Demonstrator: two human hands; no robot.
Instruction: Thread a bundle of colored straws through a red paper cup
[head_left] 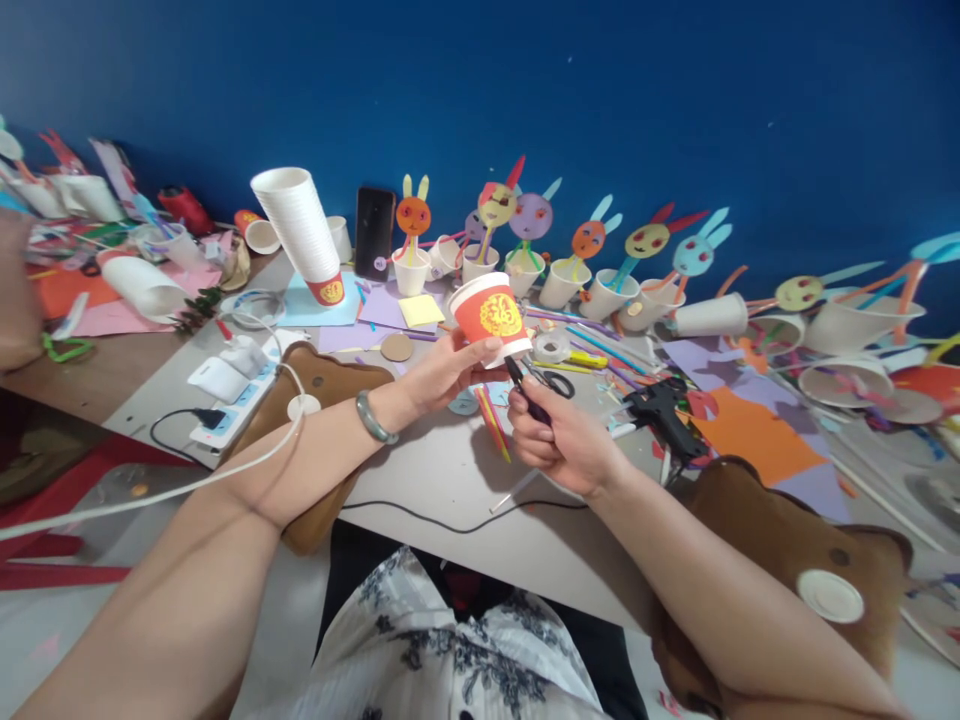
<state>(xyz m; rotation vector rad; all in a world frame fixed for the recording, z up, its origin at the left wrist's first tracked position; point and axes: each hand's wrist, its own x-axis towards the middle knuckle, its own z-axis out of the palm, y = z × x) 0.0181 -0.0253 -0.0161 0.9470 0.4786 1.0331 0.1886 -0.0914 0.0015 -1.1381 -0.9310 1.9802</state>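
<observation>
a red paper cup (pixel 491 312) with a yellow emblem is held, slightly tilted, in the left hand (pixel 442 378), the thumb pressed to its lower side; it is raised above the table (pixel 442 480). a slim black tool (pixel 531 392) is gripped in the right hand (pixel 553 430), its tip just beside the cup's base; whether the two touch cannot be told. a black glue gun (pixel 667 415) is set to the right of that hand, near a piece of orange paper (pixel 757 435). a tall stack of cups (pixel 296 225) is stood on light blue paper (pixel 296 305), near an upright phone (pixel 374 235). at the back, rabbit faces (pixel 534 215) on straws are held in a row of white cups (pixel 566 285).
</observation>
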